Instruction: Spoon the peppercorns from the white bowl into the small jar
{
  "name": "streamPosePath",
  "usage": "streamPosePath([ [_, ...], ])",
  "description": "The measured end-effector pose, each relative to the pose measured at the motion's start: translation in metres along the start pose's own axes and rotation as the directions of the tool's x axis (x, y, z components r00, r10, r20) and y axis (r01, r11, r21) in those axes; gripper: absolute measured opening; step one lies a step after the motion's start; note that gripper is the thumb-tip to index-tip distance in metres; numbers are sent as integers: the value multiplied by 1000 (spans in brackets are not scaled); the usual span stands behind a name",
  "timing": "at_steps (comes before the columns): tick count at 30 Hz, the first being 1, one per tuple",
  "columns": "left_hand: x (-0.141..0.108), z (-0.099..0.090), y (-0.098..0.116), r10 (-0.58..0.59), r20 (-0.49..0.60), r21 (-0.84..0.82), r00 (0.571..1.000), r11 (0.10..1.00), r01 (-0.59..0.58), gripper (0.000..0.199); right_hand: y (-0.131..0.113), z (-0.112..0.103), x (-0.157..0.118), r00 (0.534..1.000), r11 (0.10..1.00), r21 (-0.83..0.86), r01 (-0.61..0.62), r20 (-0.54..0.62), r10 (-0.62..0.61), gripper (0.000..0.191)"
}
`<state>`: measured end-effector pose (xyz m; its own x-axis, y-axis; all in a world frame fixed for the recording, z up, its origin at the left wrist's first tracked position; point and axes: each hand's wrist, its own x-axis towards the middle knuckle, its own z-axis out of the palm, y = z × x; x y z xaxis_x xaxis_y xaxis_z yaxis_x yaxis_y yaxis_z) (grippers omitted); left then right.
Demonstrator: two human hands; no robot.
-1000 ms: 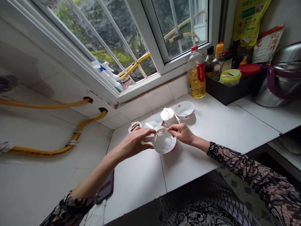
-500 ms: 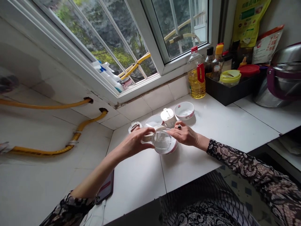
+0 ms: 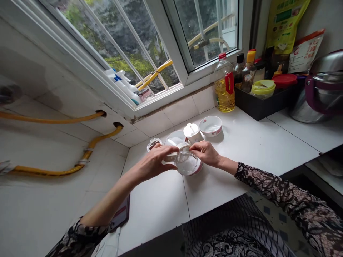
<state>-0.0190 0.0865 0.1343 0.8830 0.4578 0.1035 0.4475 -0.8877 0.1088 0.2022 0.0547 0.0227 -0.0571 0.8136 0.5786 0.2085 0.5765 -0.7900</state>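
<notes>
In the head view, my left hand (image 3: 157, 159) grips a small jar (image 3: 187, 163) with a clear, rounded end and a pale rim, thumb below and fingers above. The jar is tilted, its clear side facing me. Closed in a pinch at the jar's upper right rim is my right hand (image 3: 207, 153); whatever lies between its fingertips is hidden. Beneath the jar stands a white bowl (image 3: 199, 170) with a pink pattern, mostly covered. Just behind are a second bowl (image 3: 174, 137), a white lidded seasoning jar (image 3: 192, 132) and a clear-lidded jar (image 3: 154, 143).
A patterned white bowl (image 3: 210, 126) sits farther right. An oil bottle (image 3: 225, 89) stands by the window, beside a black box (image 3: 258, 105) of bottles and tubs. A steel pot (image 3: 318, 92) is at far right. A phone (image 3: 122, 216) lies near my left forearm.
My right hand has shifted slightly down and left, its fingers now curled tighter at the jar's rim. The jar has tipped a little; my left hand keeps its hold.
</notes>
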Motion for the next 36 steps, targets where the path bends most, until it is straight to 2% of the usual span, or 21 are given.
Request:
streamPosePath([
  [3, 0, 2, -1, 39, 0, 16, 999, 999, -39, 36, -1, -5, -3, 988, 973, 173, -153, 16, 153, 15],
  [5, 0, 3, -2, 62, 10, 35, 998, 997, -63, 35, -1, -8, -6, 982, 958, 218, -186, 20, 186, 16],
  [7, 1, 4, -4, 77, 30, 74, 997, 994, -79, 33, -1, -13, -10, 986, 968, 186, -166, 17, 166, 16],
  [9, 1, 4, -5, 89, 50, 131, 995, 987, -95, 31, -2, -21, -16, 996, 994, 58, -89, -9, 89, 16],
  [12, 1, 5, -7, 109, 68, 231, 992, 965, -122, 30, -3, -33, -24, 990, 968, -212, 135, -6, -139, 16],
  [14, 0, 5, -6, 121, 89, 297, 989, 944, -142, 29, -3, -39, -29, 947, 872, -374, 316, 77, -311, 19],
  [16, -2, 6, -3, 137, 115, 342, 984, 924, -168, 29, -3, -43, -31, 884, 734, -497, 463, 195, -426, 22],
  [19, -3, 7, 5, 148, 137, 364, 979, 912, -189, 29, -5, -43, -32, 832, 599, -583, 549, 313, -457, 26],
  [22, -3, 5, 12, 149, 143, 383, 978, 903, -194, 24, -7, -42, -33, 831, 572, -605, 554, 365, -419, 27],
  [27, -1, -1, 20, 151, 158, 459, 976, 864, -208, 21, -11, -43, -35, 856, 610, -602, 515, 391, -338, 22],
  [32, 5, -7, 23, 164, 179, 501, 970, 834, -233, 23, -21, -41, -34, 936, 761, -554, 337, 288, -205, 16],
  [36, 10, -11, 24, 166, 200, 525, 966, 814, -249, 27, -22, -32, -31, 965, 846, -477, 239, 216, -151, 5],
])
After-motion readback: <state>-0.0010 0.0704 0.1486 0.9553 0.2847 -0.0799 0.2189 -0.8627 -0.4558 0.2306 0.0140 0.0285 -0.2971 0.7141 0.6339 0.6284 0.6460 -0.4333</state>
